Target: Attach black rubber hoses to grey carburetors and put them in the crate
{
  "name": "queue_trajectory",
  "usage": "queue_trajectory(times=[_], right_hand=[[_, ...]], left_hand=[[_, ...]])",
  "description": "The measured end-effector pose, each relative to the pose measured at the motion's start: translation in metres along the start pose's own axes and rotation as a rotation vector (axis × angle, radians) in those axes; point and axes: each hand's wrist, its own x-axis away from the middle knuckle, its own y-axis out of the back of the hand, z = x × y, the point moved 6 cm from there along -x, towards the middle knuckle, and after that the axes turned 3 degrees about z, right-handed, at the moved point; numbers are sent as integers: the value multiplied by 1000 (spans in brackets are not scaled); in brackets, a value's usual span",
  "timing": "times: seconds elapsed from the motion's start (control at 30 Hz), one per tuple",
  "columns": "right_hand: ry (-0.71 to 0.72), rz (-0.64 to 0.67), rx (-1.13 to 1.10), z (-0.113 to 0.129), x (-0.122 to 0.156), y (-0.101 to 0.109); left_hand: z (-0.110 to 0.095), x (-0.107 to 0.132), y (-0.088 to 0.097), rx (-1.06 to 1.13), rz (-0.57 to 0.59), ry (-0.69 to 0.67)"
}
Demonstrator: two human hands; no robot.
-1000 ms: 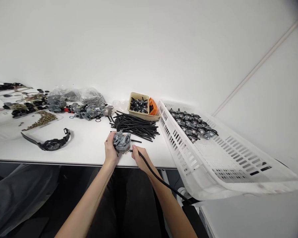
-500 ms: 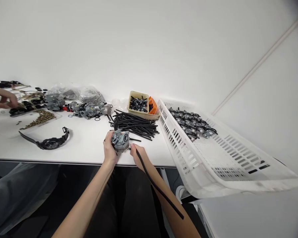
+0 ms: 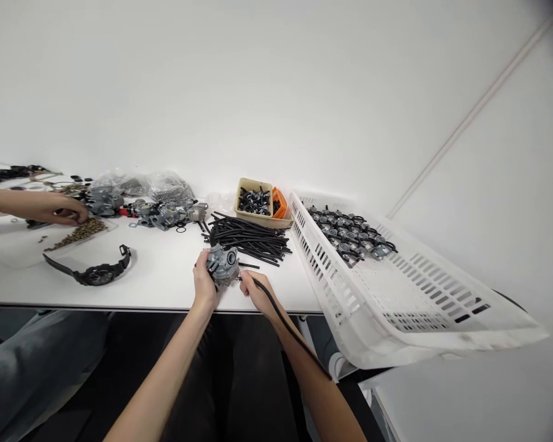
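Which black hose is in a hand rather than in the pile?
The long hose pinched by the right hand, its end at the carburetor in the left hand; the others lie heaped on the table.

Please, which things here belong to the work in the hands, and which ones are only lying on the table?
In use: grey carburetor, gripped by the left hand; black hose, pinched by the right hand at the carburetor; likely also the hose pile and the white basket of carburetors.
Lying about: wristwatch; beige box of small parts; brass pieces beside another person's hand.
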Motion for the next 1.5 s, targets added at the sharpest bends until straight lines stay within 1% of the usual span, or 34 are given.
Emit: queue_trajectory(times=[0.17,0.23,0.3,0.33,0.47,0.53,0.67,0.87,0.93,1.03,1.2,1.27,1.4,1.5], right_hand=[[-37,-111,-404,-5,4,12],[-57,-105,-514,-8,4,12],[-45,-106,-571,-10,4,11],[-25,-132,-591,-11,4,13],[34,-353,-640,-19,3,25],[34,-416,-596,-20,3,29],[12,-385,-489,-18,3,26],[6,-368,-484,-16,4,23],[19,-390,-489,-15,5,25],[39,-438,-469,-15,7,27],[43,-422,-492,-16,7,26],[35,-403,-515,-16,7,25],[17,-310,-540,-18,7,19],[29,-274,-533,-19,6,16]], left_hand=[[-4,5,-3,67,-4,44],[-5,6,-3,83,0,76],[-5,8,-6,81,30,116],[-6,9,-8,75,48,134],[-5,13,-13,32,117,200],[-3,15,-14,-19,153,234],[2,13,-12,-125,191,245],[6,11,-14,-191,287,241],[7,11,-15,-200,300,246],[7,12,-15,-216,298,235],[4,13,-18,-221,308,211],[4,13,-18,-216,311,215],[8,12,-14,-191,279,261],[10,12,-13,-183,280,284]])
